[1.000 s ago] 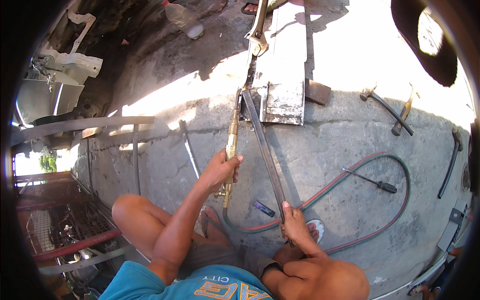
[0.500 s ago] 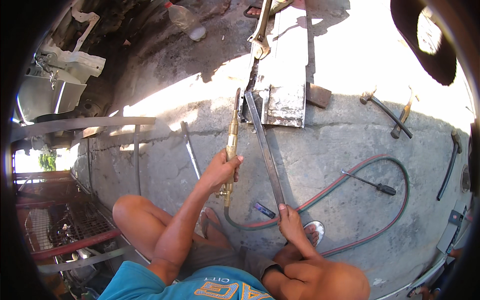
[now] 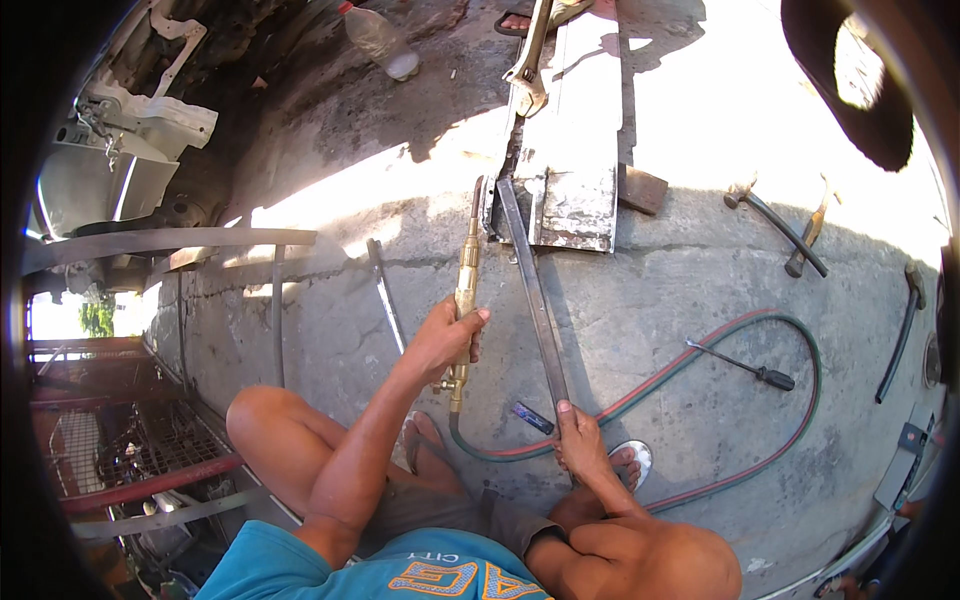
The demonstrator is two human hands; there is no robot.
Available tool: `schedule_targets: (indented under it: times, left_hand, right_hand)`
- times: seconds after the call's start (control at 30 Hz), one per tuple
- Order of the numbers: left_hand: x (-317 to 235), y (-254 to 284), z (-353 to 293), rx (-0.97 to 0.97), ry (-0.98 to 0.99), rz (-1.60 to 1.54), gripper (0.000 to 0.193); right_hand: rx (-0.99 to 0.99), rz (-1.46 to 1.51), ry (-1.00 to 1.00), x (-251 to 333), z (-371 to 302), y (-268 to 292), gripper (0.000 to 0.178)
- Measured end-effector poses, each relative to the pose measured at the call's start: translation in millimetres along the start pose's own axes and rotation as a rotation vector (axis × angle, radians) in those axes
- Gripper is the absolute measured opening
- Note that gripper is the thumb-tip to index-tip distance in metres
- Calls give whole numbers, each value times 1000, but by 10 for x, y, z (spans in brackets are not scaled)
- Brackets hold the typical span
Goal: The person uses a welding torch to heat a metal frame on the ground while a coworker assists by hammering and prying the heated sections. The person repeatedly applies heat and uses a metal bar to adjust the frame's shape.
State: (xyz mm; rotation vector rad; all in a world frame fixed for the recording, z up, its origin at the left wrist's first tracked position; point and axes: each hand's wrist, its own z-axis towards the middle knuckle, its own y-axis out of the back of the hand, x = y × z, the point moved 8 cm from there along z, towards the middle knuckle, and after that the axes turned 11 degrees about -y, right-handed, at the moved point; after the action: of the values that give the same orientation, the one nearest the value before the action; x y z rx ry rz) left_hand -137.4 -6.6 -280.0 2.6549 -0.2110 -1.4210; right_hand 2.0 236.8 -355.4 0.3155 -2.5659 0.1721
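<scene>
My left hand [image 3: 448, 335] is wrapped round the brass body of a gas torch [image 3: 467, 262], its curved tip beside the near left edge of a long metal panel [image 3: 577, 205]. No flame can be made out. In my right hand [image 3: 582, 440] is the near end of a flat metal bar [image 3: 535, 295], whose far end rests at the panel's edge, just right of the torch tip. Red and green twin hoses [image 3: 690, 350] run from the torch under the bar and loop to the right. A small dark lighter-like object [image 3: 532, 418] lies beside the hose.
On the concrete at right lie a screwdriver [image 3: 745, 366] and several hammers [image 3: 775, 233]. A metal strip [image 3: 385, 295] is left of the torch. An adjustable wrench [image 3: 527, 85] sits on the panel, near another person's foot [image 3: 516, 22]. A plastic bottle [image 3: 380, 42] lies far left; a red metal frame [image 3: 150, 485] stands at left.
The view has shifted slightly. Both hands keep their grips, and the torch tip and bar end stay at the panel's near left edge with little visible movement.
</scene>
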Motion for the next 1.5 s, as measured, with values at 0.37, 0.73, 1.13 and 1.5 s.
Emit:
schedule_targets:
  times: [0.37,0.73,1.13,1.5]
  left_hand:
    - [-65,-39,-46,39,6,11,24]
    - [-66,-46,-58,32,29,30,23]
    - [-61,-11,-3,6,-21,43,24]
    - [55,-74,39,5,-39,91,25]
  right_hand:
    - [-138,-150,74,-8,-45,35,55]
    - [-188,-151,108,53,-80,139,56]
    - [-163,-144,95,-106,167,151,63]
    - [-163,-141,94,-28,56,143,60]
